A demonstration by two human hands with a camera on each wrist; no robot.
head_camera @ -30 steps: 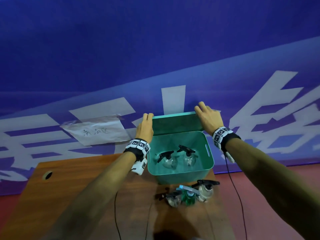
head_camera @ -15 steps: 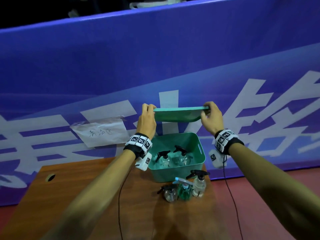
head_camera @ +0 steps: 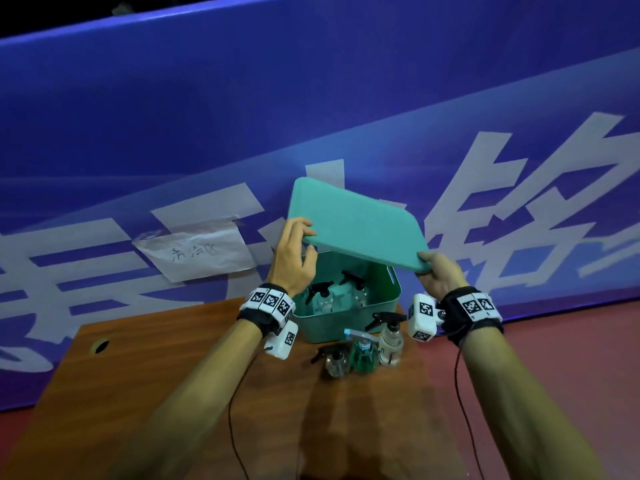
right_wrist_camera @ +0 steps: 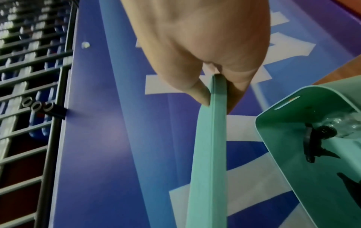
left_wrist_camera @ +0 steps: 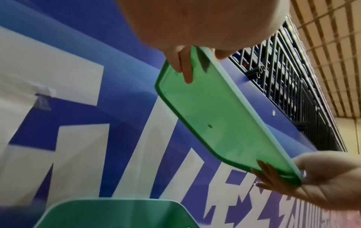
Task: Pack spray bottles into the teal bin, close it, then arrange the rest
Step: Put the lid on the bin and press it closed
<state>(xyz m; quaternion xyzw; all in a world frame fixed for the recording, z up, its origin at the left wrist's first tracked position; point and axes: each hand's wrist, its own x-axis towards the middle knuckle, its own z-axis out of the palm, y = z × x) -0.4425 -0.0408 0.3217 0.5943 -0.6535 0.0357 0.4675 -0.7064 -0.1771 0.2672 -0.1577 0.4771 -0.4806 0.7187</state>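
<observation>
The teal lid (head_camera: 353, 223) hangs tilted above the open teal bin (head_camera: 346, 327), its far edge raised. My left hand (head_camera: 294, 258) pinches the lid's near left corner, thumb on top and fingers (left_wrist_camera: 185, 69) under it. My right hand (head_camera: 438, 275) pinches the near right corner (right_wrist_camera: 216, 92). Two clear spray bottles (head_camera: 325, 299) with black triggers lie inside the bin (right_wrist_camera: 293, 138). Three more bottles stand on the table in front of the bin: a small clear one (head_camera: 336, 362), a green one (head_camera: 363, 355) and a taller clear one (head_camera: 391, 337).
The brown wooden table (head_camera: 156, 393) has a cable hole (head_camera: 100, 346) at its far left. A blue banner wall (head_camera: 311, 116) with white characters and a taped paper note (head_camera: 197, 252) stands right behind the bin. Red floor (head_camera: 571, 358) lies to the right.
Both hands lifted the lid from behind the bin, raised it level, and now tilt it with its top face toward me, lower and over the bin. The view shifted downward.
</observation>
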